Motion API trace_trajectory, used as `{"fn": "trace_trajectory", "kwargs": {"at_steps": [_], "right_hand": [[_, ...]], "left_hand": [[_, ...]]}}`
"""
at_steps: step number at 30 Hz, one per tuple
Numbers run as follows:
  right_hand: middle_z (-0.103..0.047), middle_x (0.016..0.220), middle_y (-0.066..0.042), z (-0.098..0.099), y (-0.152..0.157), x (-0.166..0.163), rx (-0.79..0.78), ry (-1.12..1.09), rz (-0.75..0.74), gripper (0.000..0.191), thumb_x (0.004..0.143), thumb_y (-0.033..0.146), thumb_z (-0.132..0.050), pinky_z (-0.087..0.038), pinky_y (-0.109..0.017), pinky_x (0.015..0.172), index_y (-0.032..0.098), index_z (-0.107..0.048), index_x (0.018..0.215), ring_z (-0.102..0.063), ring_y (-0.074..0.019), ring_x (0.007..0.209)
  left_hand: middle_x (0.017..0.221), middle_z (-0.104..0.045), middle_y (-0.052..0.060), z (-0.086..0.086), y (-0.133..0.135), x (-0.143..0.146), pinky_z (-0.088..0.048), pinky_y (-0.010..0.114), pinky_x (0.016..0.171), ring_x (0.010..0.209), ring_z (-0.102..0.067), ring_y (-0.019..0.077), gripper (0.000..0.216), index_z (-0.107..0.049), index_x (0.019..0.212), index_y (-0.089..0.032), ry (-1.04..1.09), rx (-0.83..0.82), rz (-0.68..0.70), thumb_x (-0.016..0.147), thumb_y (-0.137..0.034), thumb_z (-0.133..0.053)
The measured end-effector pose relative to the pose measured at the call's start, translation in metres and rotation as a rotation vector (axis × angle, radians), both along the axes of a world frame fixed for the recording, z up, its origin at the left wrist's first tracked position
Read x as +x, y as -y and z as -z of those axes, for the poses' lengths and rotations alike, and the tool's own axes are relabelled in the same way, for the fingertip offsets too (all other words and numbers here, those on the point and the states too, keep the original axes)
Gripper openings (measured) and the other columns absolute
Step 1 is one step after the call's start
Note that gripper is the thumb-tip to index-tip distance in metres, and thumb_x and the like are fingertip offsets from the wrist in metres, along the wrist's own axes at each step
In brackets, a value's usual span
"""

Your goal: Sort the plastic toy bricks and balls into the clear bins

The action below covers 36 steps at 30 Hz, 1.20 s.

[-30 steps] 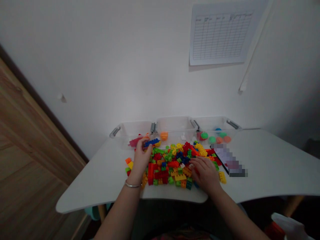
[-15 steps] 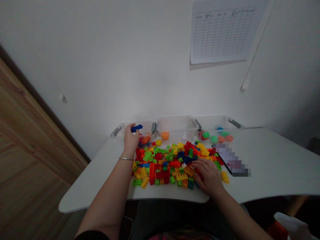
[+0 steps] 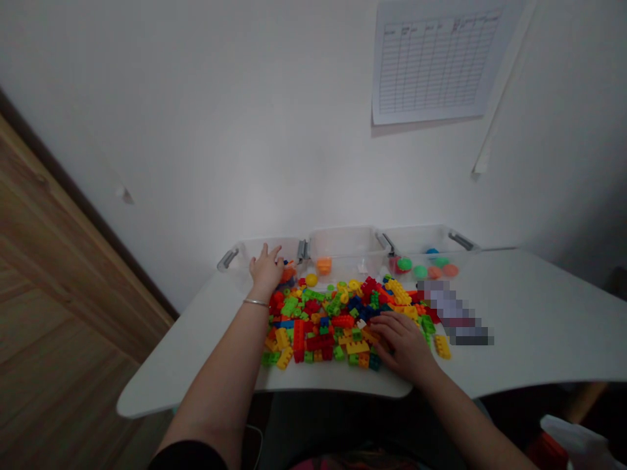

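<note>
My left hand (image 3: 267,271), with a bracelet at its wrist, is over the left clear plastic bin (image 3: 249,247). Its fingers are spread and no brick shows in them. Orange and dark blue bricks (image 3: 288,274) lie in that bin, partly hidden by the hand. On the near right of a heap of toy building bricks (image 3: 321,342) rests my right hand (image 3: 405,344), palm down. Its fingers are apart and slightly bent over the bricks; what lies under the palm is hidden.
The middle clear bin (image 3: 347,243) holds an orange piece (image 3: 324,266). In the right bin (image 3: 416,240) are several green, orange, red and blue round pieces. A blurred-out phone-like object (image 3: 455,316) lies right of the heap on the white table (image 3: 533,320). A wall (image 3: 196,130) stands behind.
The dark blue brick has left my left hand, which has opened and moved slightly right and down over the left bin. My right hand has shifted slightly left; the red piece beneath it no longer shows.
</note>
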State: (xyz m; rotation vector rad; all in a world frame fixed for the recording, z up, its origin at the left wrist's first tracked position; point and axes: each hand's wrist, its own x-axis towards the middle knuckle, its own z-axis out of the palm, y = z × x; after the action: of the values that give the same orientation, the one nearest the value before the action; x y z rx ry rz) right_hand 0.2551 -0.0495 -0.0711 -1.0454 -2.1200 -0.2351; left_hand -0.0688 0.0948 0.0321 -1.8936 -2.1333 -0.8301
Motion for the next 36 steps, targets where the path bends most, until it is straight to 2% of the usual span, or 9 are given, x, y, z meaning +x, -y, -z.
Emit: {"fn": "trace_trajectory", "kwargs": {"at_steps": [6, 12, 15, 19, 23, 27, 30, 33, 36], "right_hand": [[-0.072, 0.105, -0.006, 0.003, -0.003, -0.001, 0.008, -0.021, 0.016, 0.017, 0.087, 0.026, -0.057, -0.051, -0.041, 0.093, 0.025, -0.068, 0.101, -0.063, -0.0218, 0.104], [-0.071, 0.106, -0.006, 0.002, -0.003, -0.002, -0.009, -0.045, 0.015, 0.016, 0.089, 0.024, -0.056, -0.052, -0.039, 0.091, 0.025, -0.068, 0.100, -0.064, -0.0207, 0.101], [-0.071, 0.106, -0.006, 0.003, -0.004, -0.001, -0.029, -0.043, 0.011, 0.016, 0.089, 0.024, -0.056, -0.052, -0.039, 0.091, 0.025, -0.067, 0.100, -0.064, -0.0206, 0.101], [-0.071, 0.107, -0.006, 0.006, -0.006, -0.001, -0.037, -0.056, 0.004, 0.015, 0.090, 0.024, -0.056, -0.052, -0.039, 0.090, 0.024, -0.066, 0.101, -0.064, -0.0205, 0.100], [-0.070, 0.108, -0.006, 0.006, -0.006, 0.000, -0.036, -0.062, 0.010, 0.016, 0.090, 0.027, -0.057, -0.053, -0.039, 0.089, 0.024, -0.065, 0.104, -0.064, -0.0209, 0.100], [-0.070, 0.106, -0.007, 0.005, -0.005, 0.000, -0.023, -0.056, 0.015, 0.017, 0.090, 0.027, -0.056, -0.053, -0.038, 0.087, 0.023, -0.065, 0.104, -0.064, -0.0211, 0.099], [-0.070, 0.106, -0.007, 0.004, -0.004, 0.000, -0.018, -0.061, 0.022, 0.017, 0.090, 0.026, -0.055, -0.053, -0.038, 0.087, 0.022, -0.065, 0.104, -0.064, -0.0209, 0.098], [-0.070, 0.106, -0.007, 0.004, -0.004, -0.001, -0.007, -0.072, 0.024, 0.017, 0.091, 0.024, -0.053, -0.052, -0.039, 0.087, 0.022, -0.064, 0.104, -0.063, -0.0212, 0.098], [-0.069, 0.105, -0.007, 0.005, -0.004, -0.001, 0.006, -0.070, 0.017, 0.017, 0.090, 0.022, -0.053, -0.051, -0.040, 0.088, 0.020, -0.063, 0.104, -0.063, -0.0216, 0.098]], "left_hand": [[0.154, -0.033, 0.014, -0.001, 0.002, 0.001, -0.021, 0.058, 0.113, 0.127, -0.051, 0.0312, 0.045, -0.054, 0.134, -0.026, -0.038, -0.038, -0.017, 0.092, -0.030, -0.040], [0.154, -0.035, 0.010, -0.003, 0.001, -0.005, -0.017, 0.056, 0.115, 0.134, -0.044, 0.0308, 0.053, -0.050, 0.137, -0.028, 0.042, -0.079, 0.065, 0.086, -0.042, -0.053], [0.150, -0.042, 0.009, -0.001, 0.001, -0.009, -0.015, 0.055, 0.117, 0.135, -0.043, 0.0294, 0.055, -0.049, 0.137, -0.028, 0.106, -0.068, 0.107, 0.084, -0.041, -0.055], [0.137, -0.058, 0.007, 0.005, 0.007, -0.012, -0.008, 0.054, 0.119, 0.119, -0.058, 0.0253, 0.053, -0.049, 0.137, -0.026, 0.192, -0.011, 0.176, 0.085, -0.037, -0.053], [0.137, -0.057, 0.008, 0.007, 0.021, -0.007, -0.008, 0.056, 0.119, 0.122, -0.056, 0.0248, 0.049, -0.052, 0.133, -0.024, 0.219, 0.088, 0.263, 0.085, -0.030, -0.049], [0.137, -0.056, 0.009, 0.006, 0.054, 0.022, -0.014, 0.062, 0.115, 0.127, -0.050, 0.0263, 0.040, -0.059, 0.124, -0.026, 0.038, 0.152, 0.376, 0.086, -0.024, -0.048], [0.132, -0.061, 0.005, 0.010, 0.092, 0.059, -0.015, 0.059, 0.117, 0.129, -0.048, 0.0255, 0.034, -0.063, 0.119, -0.027, -0.091, 0.129, 0.556, 0.087, -0.023, -0.051], [0.131, -0.061, 0.003, 0.021, 0.126, 0.093, -0.016, 0.060, 0.117, 0.129, -0.047, 0.0258, 0.034, -0.062, 0.120, -0.030, -0.114, 0.037, 0.674, 0.087, -0.024, -0.055], [0.133, -0.060, 0.001, 0.037, 0.144, 0.113, -0.019, 0.059, 0.116, 0.129, -0.048, 0.0256, 0.032, -0.063, 0.120, -0.030, -0.108, -0.048, 0.737, 0.089, -0.028, -0.055]]}}
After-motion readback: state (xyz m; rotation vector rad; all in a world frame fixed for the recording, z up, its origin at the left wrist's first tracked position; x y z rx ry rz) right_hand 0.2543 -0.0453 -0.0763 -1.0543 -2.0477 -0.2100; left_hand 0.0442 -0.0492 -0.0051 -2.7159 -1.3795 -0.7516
